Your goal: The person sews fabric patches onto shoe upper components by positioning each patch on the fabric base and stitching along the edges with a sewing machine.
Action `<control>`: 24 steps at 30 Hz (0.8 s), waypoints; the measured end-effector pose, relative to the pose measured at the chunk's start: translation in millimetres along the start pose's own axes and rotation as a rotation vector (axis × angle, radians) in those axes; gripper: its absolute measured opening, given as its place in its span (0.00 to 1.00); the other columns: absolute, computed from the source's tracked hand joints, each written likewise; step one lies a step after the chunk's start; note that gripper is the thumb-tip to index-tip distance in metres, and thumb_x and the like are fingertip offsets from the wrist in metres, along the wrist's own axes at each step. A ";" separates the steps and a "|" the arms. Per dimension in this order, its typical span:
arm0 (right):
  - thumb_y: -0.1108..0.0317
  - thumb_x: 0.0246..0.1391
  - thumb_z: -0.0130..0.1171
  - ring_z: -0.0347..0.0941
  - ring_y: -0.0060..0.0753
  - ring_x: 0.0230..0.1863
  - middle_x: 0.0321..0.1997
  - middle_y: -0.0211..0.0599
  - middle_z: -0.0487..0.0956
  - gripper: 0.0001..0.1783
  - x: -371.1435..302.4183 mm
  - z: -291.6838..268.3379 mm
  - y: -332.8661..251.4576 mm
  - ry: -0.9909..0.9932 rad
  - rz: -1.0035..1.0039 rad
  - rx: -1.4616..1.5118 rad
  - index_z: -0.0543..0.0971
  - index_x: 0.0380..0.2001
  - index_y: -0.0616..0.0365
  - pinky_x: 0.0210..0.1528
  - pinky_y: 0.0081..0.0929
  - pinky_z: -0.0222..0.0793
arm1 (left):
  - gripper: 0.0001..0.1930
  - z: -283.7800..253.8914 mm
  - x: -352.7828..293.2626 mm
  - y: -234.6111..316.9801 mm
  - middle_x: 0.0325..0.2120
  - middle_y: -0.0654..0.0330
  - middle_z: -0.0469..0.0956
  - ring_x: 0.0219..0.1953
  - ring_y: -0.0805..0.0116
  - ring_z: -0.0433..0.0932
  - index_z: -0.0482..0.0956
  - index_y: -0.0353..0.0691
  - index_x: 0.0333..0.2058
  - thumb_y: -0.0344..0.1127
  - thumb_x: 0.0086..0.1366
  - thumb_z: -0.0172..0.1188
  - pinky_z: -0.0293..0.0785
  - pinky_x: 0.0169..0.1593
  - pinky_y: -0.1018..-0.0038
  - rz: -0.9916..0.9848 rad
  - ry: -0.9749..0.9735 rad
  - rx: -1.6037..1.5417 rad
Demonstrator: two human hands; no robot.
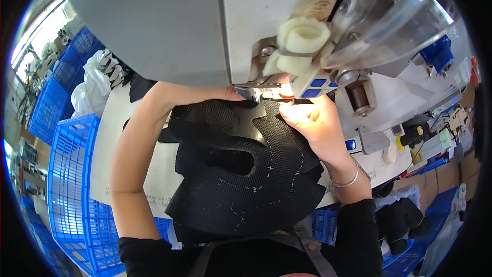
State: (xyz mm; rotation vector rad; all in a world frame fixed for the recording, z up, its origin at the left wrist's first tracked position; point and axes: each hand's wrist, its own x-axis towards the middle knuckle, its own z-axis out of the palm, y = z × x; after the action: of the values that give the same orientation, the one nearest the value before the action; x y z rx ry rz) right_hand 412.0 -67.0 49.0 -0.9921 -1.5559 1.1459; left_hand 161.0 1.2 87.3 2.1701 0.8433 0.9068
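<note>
A black perforated mesh piece [277,169], with a cut-out opening and white chalk-like marks, hangs over the table's near edge toward my lap. Its far edge lies under the lit needle area of a sewing machine [154,25]. My left hand [225,94] reaches in from the left, thumb stretched along that far edge; the machine head hides most of its fingers. On the other side, my right hand [315,120] pinches the mesh piece between thumb and fingers, close to the needle area. A bangle [348,177] circles my right wrist.
Blue plastic crates [72,184] stand at the left, near white bags [92,84]. The pale table [164,174] spreads beneath my arms. A brown thread spool [359,96] and a clear plastic guard [389,20] sit at the machine's right. Dark pieces [402,220] fill a crate lower right.
</note>
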 end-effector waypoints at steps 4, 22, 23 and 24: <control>0.74 0.56 0.59 0.68 0.11 0.26 0.23 0.29 0.79 0.07 -1.6 13.2 -1.2 0.117 -0.161 0.070 0.75 0.32 0.69 0.27 0.10 0.61 | 0.14 11.2 -10.1 3.9 0.31 0.60 0.83 0.32 0.69 0.79 0.83 0.38 0.38 0.37 0.54 0.70 0.75 0.39 0.74 -0.124 0.066 0.135; 0.79 0.55 0.60 0.70 0.10 0.27 0.26 0.29 0.78 0.13 -2.1 3.0 12.4 0.064 -0.021 -0.054 0.71 0.42 0.67 0.26 0.09 0.63 | 0.24 35.0 -52.7 -7.3 0.42 0.63 0.83 0.49 0.67 0.80 0.83 0.42 0.42 0.17 0.43 0.58 0.66 0.52 0.68 0.370 0.189 0.608; 0.78 0.56 0.60 0.71 0.11 0.27 0.26 0.30 0.78 0.12 -3.4 6.0 10.1 0.069 -0.058 -0.030 0.71 0.41 0.68 0.27 0.09 0.63 | 0.26 30.9 -50.8 -14.3 0.42 0.63 0.83 0.49 0.68 0.80 0.83 0.44 0.42 0.16 0.42 0.57 0.66 0.48 0.69 0.373 0.173 0.516; 0.78 0.56 0.60 0.71 0.11 0.27 0.26 0.30 0.78 0.12 -4.0 6.6 11.2 0.061 -0.058 -0.032 0.71 0.41 0.68 0.27 0.09 0.63 | 0.27 28.4 -46.6 -20.2 0.43 0.63 0.83 0.50 0.68 0.79 0.83 0.45 0.42 0.14 0.42 0.56 0.67 0.45 0.70 0.379 0.156 0.420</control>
State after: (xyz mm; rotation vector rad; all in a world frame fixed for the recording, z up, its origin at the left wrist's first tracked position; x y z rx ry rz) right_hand 407.4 -69.6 36.4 -0.9872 -1.5489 1.0446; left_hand 150.6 -30.1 39.3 2.7143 0.7595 1.1800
